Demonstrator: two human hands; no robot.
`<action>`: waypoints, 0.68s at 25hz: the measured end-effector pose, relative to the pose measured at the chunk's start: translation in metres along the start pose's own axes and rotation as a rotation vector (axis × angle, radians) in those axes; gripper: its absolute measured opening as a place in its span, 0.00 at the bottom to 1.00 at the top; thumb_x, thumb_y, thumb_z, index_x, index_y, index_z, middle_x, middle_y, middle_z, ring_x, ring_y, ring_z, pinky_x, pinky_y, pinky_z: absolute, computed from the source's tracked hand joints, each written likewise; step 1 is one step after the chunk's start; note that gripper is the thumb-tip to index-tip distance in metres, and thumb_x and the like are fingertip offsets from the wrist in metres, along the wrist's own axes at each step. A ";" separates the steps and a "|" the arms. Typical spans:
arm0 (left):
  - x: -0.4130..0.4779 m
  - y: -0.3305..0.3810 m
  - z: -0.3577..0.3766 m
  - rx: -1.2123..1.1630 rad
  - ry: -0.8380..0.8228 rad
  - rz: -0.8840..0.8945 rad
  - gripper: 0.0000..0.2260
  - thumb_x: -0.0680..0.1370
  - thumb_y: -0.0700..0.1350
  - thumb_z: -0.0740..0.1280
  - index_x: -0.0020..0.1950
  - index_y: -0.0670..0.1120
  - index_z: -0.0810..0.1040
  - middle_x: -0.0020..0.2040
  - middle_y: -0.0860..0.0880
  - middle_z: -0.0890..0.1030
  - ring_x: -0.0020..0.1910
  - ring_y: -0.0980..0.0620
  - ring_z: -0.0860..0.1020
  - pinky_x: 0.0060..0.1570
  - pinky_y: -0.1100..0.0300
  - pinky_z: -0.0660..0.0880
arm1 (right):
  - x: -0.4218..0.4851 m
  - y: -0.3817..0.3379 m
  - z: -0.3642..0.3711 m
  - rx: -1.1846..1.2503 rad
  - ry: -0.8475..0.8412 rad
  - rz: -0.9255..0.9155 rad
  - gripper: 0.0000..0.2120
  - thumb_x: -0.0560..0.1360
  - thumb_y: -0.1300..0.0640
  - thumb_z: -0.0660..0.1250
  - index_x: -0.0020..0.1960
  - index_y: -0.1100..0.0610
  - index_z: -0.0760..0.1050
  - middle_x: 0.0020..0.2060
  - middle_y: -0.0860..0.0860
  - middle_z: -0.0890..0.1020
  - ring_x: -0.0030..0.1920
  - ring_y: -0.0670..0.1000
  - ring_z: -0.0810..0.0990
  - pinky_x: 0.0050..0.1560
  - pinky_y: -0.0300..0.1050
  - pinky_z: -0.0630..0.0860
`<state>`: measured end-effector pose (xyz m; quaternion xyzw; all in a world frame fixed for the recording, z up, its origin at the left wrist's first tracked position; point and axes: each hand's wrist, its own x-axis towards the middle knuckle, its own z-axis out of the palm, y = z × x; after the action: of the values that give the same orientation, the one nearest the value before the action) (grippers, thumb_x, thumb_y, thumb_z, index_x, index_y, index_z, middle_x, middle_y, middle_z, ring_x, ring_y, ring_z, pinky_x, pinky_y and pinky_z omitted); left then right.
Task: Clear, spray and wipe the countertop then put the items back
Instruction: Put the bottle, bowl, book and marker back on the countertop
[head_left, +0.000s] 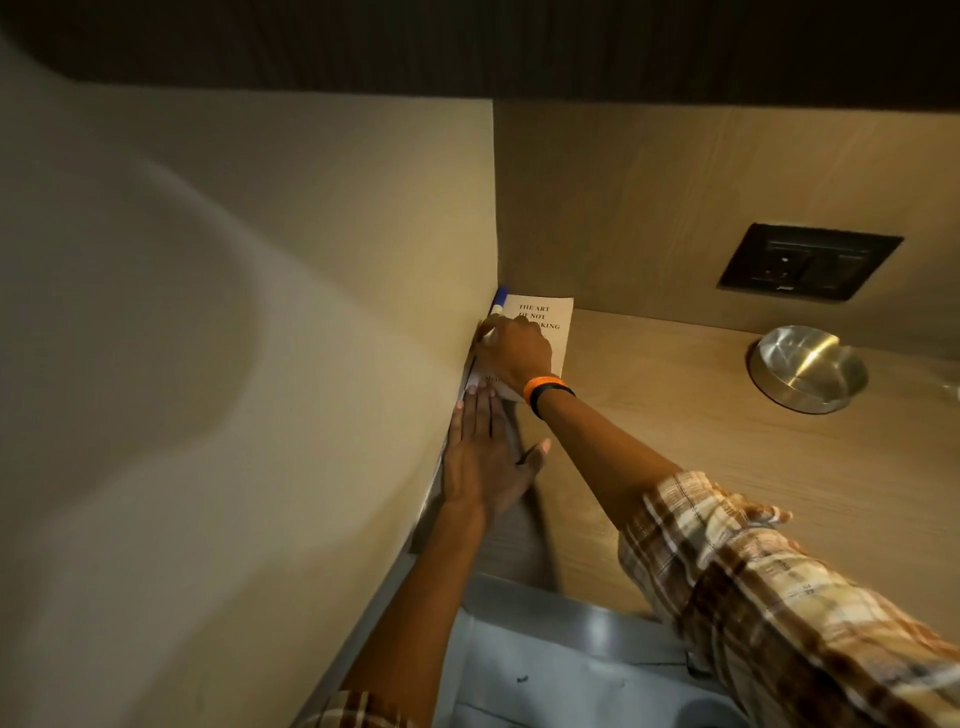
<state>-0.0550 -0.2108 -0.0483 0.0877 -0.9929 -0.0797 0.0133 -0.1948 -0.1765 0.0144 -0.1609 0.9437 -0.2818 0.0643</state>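
Note:
A white book (557, 310) with black title print lies in the far left corner of the wooden countertop (675, 426). A marker with a blue cap (501, 300) lies between the book and the side wall. My right hand (517, 353), with an orange and black wristband, rests on the book, its fingers curled around the marker's white body. My left hand (483, 462) lies flat on the counter just before the book's near edge, fingers straight and thumb spread, holding nothing.
A round steel ashtray (808, 369) sits at the right near the back wall. A black socket plate (808, 262) is set into that wall. The beige side wall (311, 312) bounds the counter on the left. A dark cabinet hangs overhead.

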 end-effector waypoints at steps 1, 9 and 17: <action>0.000 0.001 0.000 0.027 -0.004 0.002 0.46 0.75 0.71 0.40 0.81 0.40 0.43 0.82 0.40 0.45 0.82 0.44 0.42 0.80 0.47 0.42 | 0.001 -0.001 0.000 0.008 -0.004 0.008 0.15 0.81 0.48 0.63 0.62 0.53 0.80 0.57 0.59 0.83 0.58 0.62 0.80 0.60 0.58 0.79; 0.000 0.023 -0.011 0.005 0.019 0.010 0.46 0.72 0.71 0.37 0.81 0.41 0.40 0.82 0.40 0.42 0.81 0.45 0.39 0.80 0.46 0.42 | -0.002 0.013 -0.015 0.000 0.059 0.072 0.12 0.79 0.61 0.63 0.58 0.62 0.82 0.54 0.61 0.85 0.55 0.62 0.82 0.56 0.52 0.81; 0.009 0.100 0.001 0.008 -0.008 0.226 0.44 0.78 0.72 0.44 0.80 0.41 0.37 0.81 0.42 0.37 0.81 0.46 0.36 0.80 0.47 0.41 | -0.077 0.126 -0.073 0.261 0.409 0.274 0.11 0.78 0.61 0.69 0.60 0.60 0.80 0.45 0.58 0.86 0.45 0.58 0.85 0.52 0.57 0.83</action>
<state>-0.0807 -0.1147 -0.0326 -0.0252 -0.9968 -0.0743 0.0178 -0.1712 -0.0134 0.0080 0.0380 0.9057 -0.4164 -0.0697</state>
